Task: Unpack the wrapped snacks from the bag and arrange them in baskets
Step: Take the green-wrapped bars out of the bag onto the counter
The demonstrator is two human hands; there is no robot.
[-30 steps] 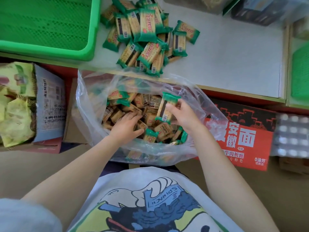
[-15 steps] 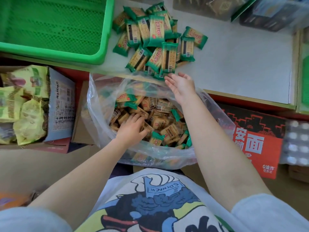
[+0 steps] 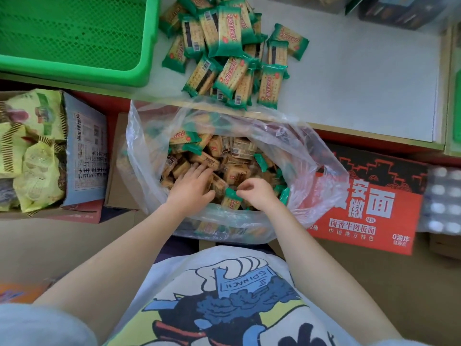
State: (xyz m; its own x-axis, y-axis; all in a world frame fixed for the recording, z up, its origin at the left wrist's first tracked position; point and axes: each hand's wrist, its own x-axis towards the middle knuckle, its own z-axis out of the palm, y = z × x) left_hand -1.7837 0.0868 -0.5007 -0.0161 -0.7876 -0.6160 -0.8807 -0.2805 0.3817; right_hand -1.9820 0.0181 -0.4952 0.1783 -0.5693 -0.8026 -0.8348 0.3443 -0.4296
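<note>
Both hands are inside the clear plastic bag of wrapped snacks just below the white desk. The left hand lies with fingers spread flat on the brown packets. The right hand pinches a green-ended cracker packet. Above the bag, a pile of green-wrapped crackers lies on the desk beside the green mesh plastic basket.

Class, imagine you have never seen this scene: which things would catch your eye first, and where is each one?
First, the clear plastic bag of wrapped snacks at the centre, with the left hand and right hand both reaching in. Next, the pile of green-edged cracker packets on the white shelf above it, beside the green basket at upper left.
</note>
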